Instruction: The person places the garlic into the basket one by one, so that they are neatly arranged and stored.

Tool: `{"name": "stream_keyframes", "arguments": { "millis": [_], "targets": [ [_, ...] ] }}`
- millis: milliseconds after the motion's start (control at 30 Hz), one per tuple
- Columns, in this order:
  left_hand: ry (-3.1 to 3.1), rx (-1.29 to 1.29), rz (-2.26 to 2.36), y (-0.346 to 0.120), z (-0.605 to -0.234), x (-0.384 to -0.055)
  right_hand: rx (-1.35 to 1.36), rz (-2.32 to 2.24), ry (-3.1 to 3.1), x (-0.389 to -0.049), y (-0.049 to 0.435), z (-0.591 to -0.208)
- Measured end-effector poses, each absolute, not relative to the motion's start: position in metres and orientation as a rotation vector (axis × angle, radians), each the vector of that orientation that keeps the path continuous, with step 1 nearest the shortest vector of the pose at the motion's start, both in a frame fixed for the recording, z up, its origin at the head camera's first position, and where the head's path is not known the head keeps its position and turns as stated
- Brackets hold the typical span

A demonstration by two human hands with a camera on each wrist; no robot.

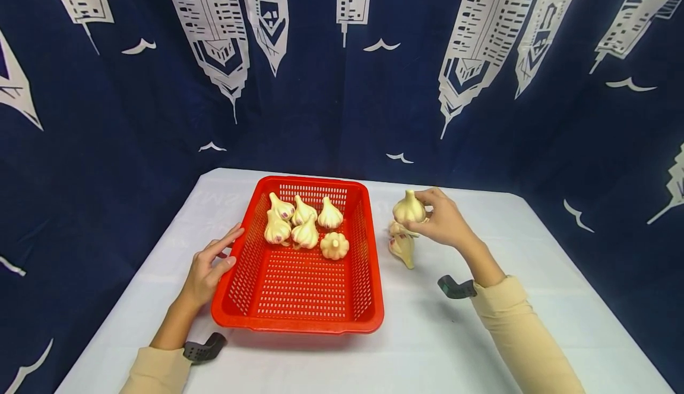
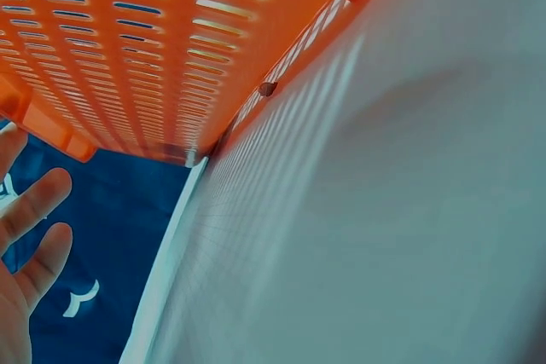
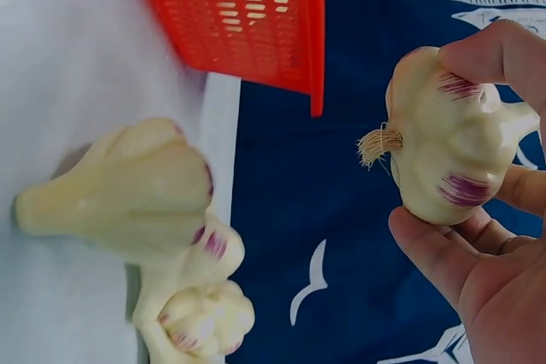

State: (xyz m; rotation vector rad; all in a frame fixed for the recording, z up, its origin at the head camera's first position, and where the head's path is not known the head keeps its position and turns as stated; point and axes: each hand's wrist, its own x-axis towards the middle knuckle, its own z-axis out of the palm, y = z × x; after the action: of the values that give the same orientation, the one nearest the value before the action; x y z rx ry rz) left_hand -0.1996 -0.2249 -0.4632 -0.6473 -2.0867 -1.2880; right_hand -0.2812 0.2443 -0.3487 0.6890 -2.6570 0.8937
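My right hand [image 1: 446, 219] pinches a garlic bulb [image 1: 408, 208] between thumb and fingers, raised above the table to the right of the red basket [image 1: 299, 324]. In the right wrist view that bulb [image 3: 448, 138] shows purple streaks and a tuft of roots. Beneath it, a loose garlic bulb [image 1: 402, 249] lies on its side on the table, with others partly hidden behind it. My left hand [image 1: 205, 272] is at the basket's left rim, its fingers fairly straight and spread. Several garlic bulbs [image 1: 304, 234] sit in the far half of the basket.
A white-covered table [image 1: 427, 340] carries everything. Behind it hangs a dark blue curtain [image 1: 342, 115] printed with white buildings and birds. Each wrist wears a dark strap device, such as the black one [image 1: 205, 348] on the left.
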Motion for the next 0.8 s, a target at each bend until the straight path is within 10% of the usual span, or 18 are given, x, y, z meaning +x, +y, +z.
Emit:
{"name": "stream_keyframes", "arguments": {
  "millis": [800],
  "targets": [
    [-2.085, -0.654, -1.290, -0.225, -0.463, -0.201, 0.872, 0.983, -2.592, -0.280, 0.179, -0.315]
  ]
}}
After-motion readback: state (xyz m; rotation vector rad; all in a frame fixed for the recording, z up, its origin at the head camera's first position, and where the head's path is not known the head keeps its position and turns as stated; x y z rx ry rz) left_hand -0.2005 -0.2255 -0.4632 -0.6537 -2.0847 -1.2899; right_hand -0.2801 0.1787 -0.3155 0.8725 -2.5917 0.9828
